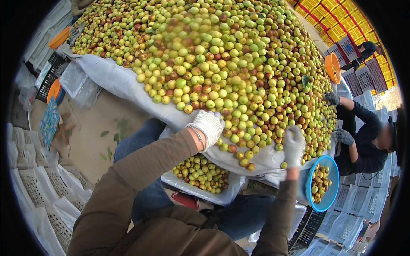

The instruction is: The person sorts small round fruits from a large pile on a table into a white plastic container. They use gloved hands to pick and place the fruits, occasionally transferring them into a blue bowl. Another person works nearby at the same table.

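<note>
A large heap of green and reddish-brown jujube fruits (224, 64) lies on a pale cloth (109, 75). My left hand (209, 128), in a white knit glove, rests at the heap's near edge with its fingers on or beside fruit; whether it grips one is hidden. My right hand (294, 144), in a greyish glove and blurred, is over the near right edge of the heap; its grip is unclear. Below and between my hands stands a crate lined with clear plastic (232, 193), holding many fruits. A blue plastic basin (336, 182) with browner fruits sits right of my right hand.
A co-worker with grey gloves (368, 140) sits at the right by the heap. An orange basin (333, 68) is beyond. Yellow crates (339, 16) are stacked at the upper right. Plastic-lined white crates (35, 188) fill the lower left. A cloth-covered stool (49, 123) stands left.
</note>
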A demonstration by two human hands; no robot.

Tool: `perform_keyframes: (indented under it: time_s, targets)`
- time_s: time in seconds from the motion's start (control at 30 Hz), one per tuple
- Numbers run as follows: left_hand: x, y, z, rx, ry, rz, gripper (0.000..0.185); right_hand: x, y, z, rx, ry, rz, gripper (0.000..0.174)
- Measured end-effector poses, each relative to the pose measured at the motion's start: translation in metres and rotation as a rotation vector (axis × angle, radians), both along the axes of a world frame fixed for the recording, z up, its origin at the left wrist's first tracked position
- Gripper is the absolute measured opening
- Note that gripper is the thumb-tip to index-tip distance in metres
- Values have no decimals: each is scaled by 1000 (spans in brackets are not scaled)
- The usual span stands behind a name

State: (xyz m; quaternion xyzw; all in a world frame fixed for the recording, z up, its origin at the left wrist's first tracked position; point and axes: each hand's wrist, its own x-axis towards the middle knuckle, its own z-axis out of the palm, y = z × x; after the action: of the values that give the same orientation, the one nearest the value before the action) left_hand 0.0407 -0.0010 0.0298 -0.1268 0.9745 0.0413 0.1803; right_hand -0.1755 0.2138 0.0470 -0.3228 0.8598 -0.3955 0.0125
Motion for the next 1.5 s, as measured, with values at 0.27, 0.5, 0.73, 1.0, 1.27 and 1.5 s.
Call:
perform_keyframes:
  time_s: [0.27, 0.5, 0.73, 1.0, 1.27, 1.5]
  targets:
    - [-10, 13, -6, -43, 60, 0, 51, -72, 191, 54, 769, 282, -591, 21]
    - [-7, 10, -2, -44, 50, 6, 43, 37, -88, 13, 18, 207, 523, 31]
    - [-15, 12, -13, 55, 22, 37, 40, 87, -217, -33, 764, 682, 712, 26]
    - [-4, 10, -4, -26, 113, -22, 38, 34, -177, -34, 373, 476, 403, 15]
    - [-9, 8, 6, 31, 28, -4, 44, -7, -180, -14, 368, 305, 423, 43]
    - [-8, 7, 9, 11, -18, -7, 51, 27, -205, 31, 922, 380, 406, 37]
